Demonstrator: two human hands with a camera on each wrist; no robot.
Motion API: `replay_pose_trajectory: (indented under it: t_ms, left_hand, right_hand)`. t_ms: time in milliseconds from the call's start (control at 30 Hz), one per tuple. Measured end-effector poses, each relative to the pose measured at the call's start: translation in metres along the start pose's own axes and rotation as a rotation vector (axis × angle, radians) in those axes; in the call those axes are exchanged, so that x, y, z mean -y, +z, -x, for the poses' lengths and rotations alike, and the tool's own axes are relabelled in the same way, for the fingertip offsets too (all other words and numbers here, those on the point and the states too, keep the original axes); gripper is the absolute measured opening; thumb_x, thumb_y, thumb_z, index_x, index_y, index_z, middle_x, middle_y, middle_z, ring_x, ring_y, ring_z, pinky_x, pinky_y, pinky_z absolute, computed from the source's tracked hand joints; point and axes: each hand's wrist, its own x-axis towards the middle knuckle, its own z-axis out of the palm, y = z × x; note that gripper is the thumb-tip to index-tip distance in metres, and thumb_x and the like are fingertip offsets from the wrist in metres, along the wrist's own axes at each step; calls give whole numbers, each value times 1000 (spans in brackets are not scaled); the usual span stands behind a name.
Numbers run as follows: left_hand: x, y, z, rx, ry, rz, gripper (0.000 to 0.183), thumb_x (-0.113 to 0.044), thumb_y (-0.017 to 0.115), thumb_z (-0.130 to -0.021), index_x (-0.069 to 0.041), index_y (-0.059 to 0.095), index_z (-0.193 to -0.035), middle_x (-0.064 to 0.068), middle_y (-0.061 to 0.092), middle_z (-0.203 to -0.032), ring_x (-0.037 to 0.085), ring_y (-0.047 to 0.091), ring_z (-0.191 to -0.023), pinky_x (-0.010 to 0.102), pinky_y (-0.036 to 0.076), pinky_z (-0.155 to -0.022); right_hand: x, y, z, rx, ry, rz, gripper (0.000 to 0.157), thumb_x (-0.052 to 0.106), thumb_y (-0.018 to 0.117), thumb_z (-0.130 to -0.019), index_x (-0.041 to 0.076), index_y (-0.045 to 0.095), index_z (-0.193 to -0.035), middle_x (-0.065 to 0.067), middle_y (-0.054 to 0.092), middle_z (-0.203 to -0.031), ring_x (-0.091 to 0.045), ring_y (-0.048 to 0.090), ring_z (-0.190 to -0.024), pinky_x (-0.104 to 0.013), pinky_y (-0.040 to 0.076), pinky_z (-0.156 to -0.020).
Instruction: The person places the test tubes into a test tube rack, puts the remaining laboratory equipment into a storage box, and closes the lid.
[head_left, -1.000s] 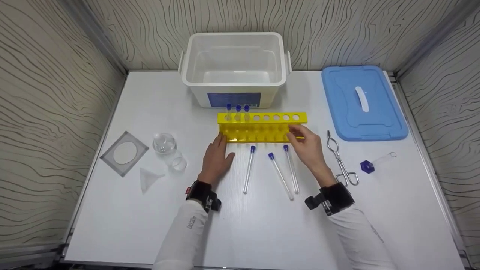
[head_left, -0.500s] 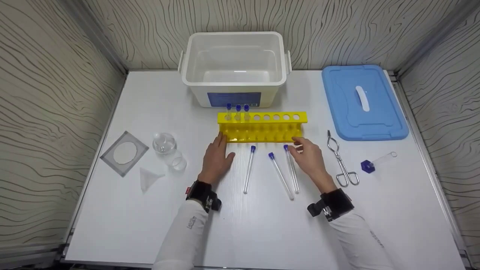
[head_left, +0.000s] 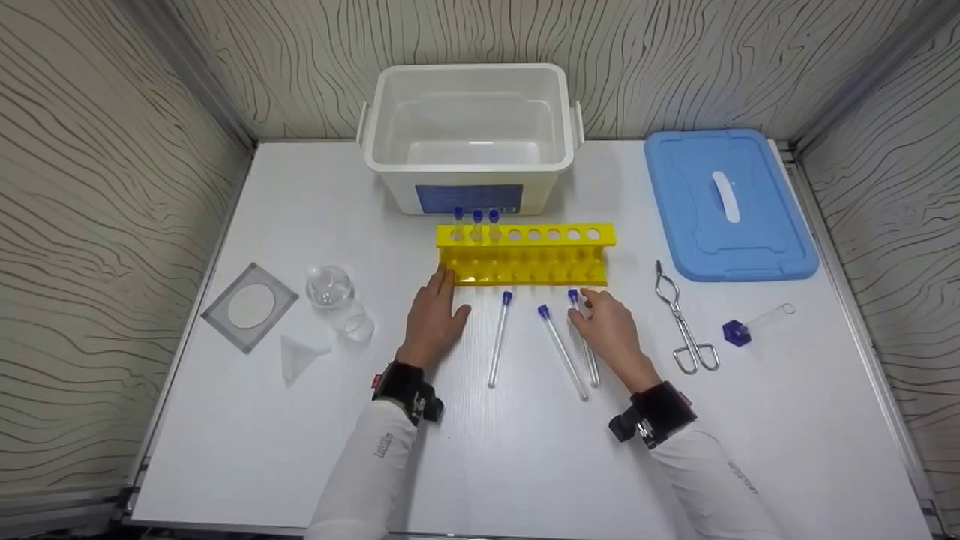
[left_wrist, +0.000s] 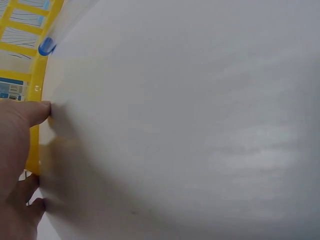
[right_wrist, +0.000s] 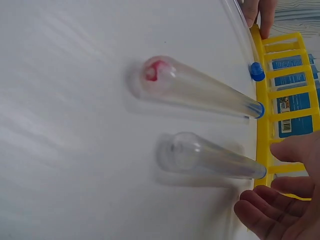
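Note:
A yellow test tube rack (head_left: 523, 245) stands at mid-table, with three blue-capped test tubes upright in its leftmost holes. My left hand (head_left: 433, 319) rests with extended fingers at the rack's front left corner. In front of the rack lie three more capped tubes: one on the left (head_left: 498, 341), a middle one (head_left: 562, 352) and a right one (head_left: 591, 366). My right hand (head_left: 609, 330) hovers over the right tube's upper part, thumb and forefinger apart near its blue cap. In the right wrist view that tube (right_wrist: 220, 160) points toward the gap between the fingers.
Behind the rack stands a white bin (head_left: 469, 169), and a blue lid (head_left: 731, 247) lies to its right. Metal tongs (head_left: 681, 322) and a cylinder with a purple hexagonal base (head_left: 736, 333) lie right. Left are a flask (head_left: 328, 287), beaker (head_left: 356, 325), funnel (head_left: 298, 358) and gauze square (head_left: 250, 306).
My right hand has left the rack's right end and moved toward me and slightly left, over the right tube's cap. The left hand has stayed in place.

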Motion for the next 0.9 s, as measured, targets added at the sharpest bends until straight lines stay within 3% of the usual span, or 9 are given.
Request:
replay_pose_trajectory:
  t_ms: [133, 267, 433, 667, 900]
  left_hand:
    - [0, 0, 0, 4, -2, 3, 74, -38, 57, -98, -9, 24, -158, 8, 19, -167, 30, 32, -150, 46, 28, -124]
    - [1, 0, 0, -5, 8, -3, 73, -37, 57, -98, -8, 25, -157, 9, 20, -167, 30, 31, -150, 47, 27, -124]
    - [1, 0, 0, -8, 10, 1, 73, -36, 57, -98, -7, 26, -157, 11, 21, -167, 30, 30, -151, 47, 26, -125]
    - [0, 0, 0, -9, 3, 4, 73, -36, 58, -98, -8, 27, -157, 10, 21, -167, 30, 32, -150, 47, 27, -124]
    - [-1, -2, 1, -4, 13, 18, 73, -36, 58, -98, -7, 26, -157, 11, 20, -167, 31, 31, -150, 47, 26, -125]
  right_hand:
    - [1, 3, 0, 14, 22, 18, 57, 26, 62, -95, -3, 49, -142, -22, 64, -116, -31, 65, -97, -44, 58, -87]
    - [0, 7, 0, 9, 19, 26, 55, 25, 62, -94, -5, 53, -139, -20, 63, -106, -26, 60, -85, -37, 56, -75]
    - [-3, 12, -1, -27, 0, 22, 50, 27, 64, -93, -7, 61, -130, -15, 58, -90, -22, 50, -74, -28, 41, -61]
    - [-6, 14, -6, -56, -36, 28, 44, 23, 65, -92, -7, 65, -124, -16, 59, -88, -23, 51, -73, -28, 38, -60]
    - [-5, 12, -7, -46, 2, -10, 41, 18, 64, -91, -5, 65, -124, -16, 62, -89, -22, 54, -73, -27, 41, -59]
